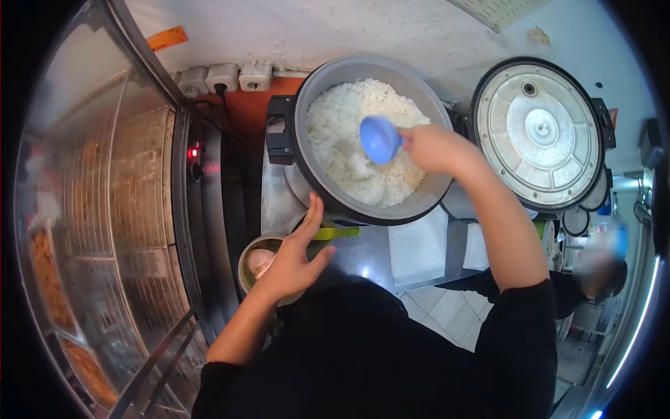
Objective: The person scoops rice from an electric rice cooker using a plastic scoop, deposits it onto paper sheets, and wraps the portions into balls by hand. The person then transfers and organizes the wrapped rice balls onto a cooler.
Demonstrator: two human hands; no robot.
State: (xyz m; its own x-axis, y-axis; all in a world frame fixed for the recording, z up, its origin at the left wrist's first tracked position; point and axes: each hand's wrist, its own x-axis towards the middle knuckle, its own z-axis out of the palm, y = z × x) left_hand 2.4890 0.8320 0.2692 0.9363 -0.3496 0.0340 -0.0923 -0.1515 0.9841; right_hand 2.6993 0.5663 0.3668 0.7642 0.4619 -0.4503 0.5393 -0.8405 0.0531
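A large round cooker (455, 112) full of white rice (342, 112) stands open at the top centre. My right hand (438, 148) is closed on the handle of a blue scoop (380, 140), which is over the rice and blurred by motion. My left hand (296, 257) has its fingers stretched out near the cooker's lower left edge, with nothing held. Under and beside it are a container (249, 255) with something pale pink inside and a yellow-green handle (338, 233).
The round metal lid (541, 129) stands raised to the right. White sheets (419, 246) lie on the steel counter (363, 260). A glass-fronted cabinet (146, 174) with racks is at the left. Wall sockets (223, 75) are behind. Another person (569, 285) is at the right.
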